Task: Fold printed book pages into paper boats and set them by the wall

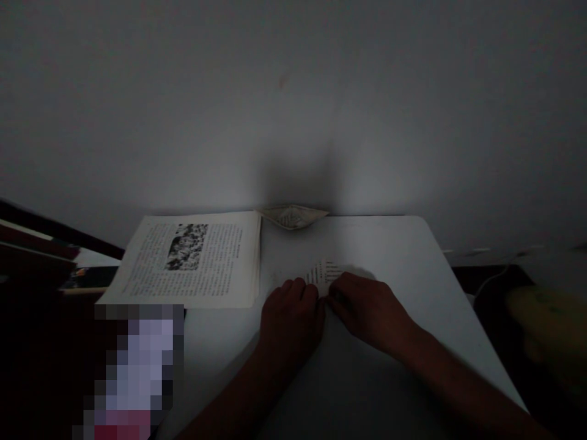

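A small piece of folded printed paper lies on the white table between my two hands. My left hand rests over its left side with curled fingers, pressing it down. From the right, my right hand pinches the paper's lower right edge between thumb and fingers. Lines of print show on the paper's upper part, while its lower part is hidden by the hands. Behind it, against the wall, sits a folded paper boat with its hollow facing me.
A stack of printed pages with a dark picture lies on the table's left side, slightly past its edge. The wall rises directly behind the table. A yellowish object lies in shadow at right. A pixelated patch covers the lower left.
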Demonstrator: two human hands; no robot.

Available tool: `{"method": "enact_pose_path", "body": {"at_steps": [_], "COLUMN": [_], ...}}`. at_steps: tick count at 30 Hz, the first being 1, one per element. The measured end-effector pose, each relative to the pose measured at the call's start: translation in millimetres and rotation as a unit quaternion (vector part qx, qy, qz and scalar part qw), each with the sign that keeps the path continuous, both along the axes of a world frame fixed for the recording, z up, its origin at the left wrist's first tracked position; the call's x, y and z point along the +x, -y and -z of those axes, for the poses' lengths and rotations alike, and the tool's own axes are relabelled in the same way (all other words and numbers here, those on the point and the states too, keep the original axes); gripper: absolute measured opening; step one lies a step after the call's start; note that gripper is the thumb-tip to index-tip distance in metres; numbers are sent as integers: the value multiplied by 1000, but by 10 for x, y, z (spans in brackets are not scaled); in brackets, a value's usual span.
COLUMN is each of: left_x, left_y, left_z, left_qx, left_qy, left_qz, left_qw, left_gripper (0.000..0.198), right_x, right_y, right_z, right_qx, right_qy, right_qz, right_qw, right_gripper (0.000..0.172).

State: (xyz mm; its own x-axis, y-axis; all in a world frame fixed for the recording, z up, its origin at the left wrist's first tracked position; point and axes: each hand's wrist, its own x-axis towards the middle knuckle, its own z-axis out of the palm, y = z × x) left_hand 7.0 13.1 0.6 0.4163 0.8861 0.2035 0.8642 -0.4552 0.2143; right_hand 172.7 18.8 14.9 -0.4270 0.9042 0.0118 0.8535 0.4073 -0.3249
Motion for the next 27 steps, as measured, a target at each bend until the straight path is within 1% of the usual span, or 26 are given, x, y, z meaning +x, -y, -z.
{"method": "enact_pose_path", "body": {"at_steps": [3, 6, 9, 11, 13, 17, 21, 27], "left_x": [19, 33, 48, 59, 67, 72, 88, 133], "left_y": [5, 14, 25, 29, 29, 15, -2, -39], "left_z": [17, 56, 78, 78, 71, 59, 57, 34], "left_qx": [8, 14, 10, 9, 7, 4, 4, -5], "left_qy": [-15, -41, -77, -86, -94, -101, -96, -100], "left_qz": [-9, -11, -6, -12, -18, -13, -22, -26], "left_qw": [1000, 999, 997, 996, 995, 995, 995, 995], "left_gripper": [12, 25, 29, 34, 37, 43, 41, 42], "right_x": [-60, -133, -184, -194, -185, -138, -131, -179], "right_y": [49, 93, 116, 132, 157, 227, 261, 221], "right_z": [15, 53, 102, 131, 158, 214, 256, 240], "right_qx": [18, 47, 74, 79, 78, 75, 84, 95], "right_qy": [22, 18, 17, 11, 1, -2, -2, 5], "right_qz": [4, 38, 65, 76, 85, 76, 74, 57], "right_qw": [1000, 998, 995, 994, 993, 994, 994, 994], "right_gripper": [10, 11, 13, 13, 18, 32, 37, 42]}}
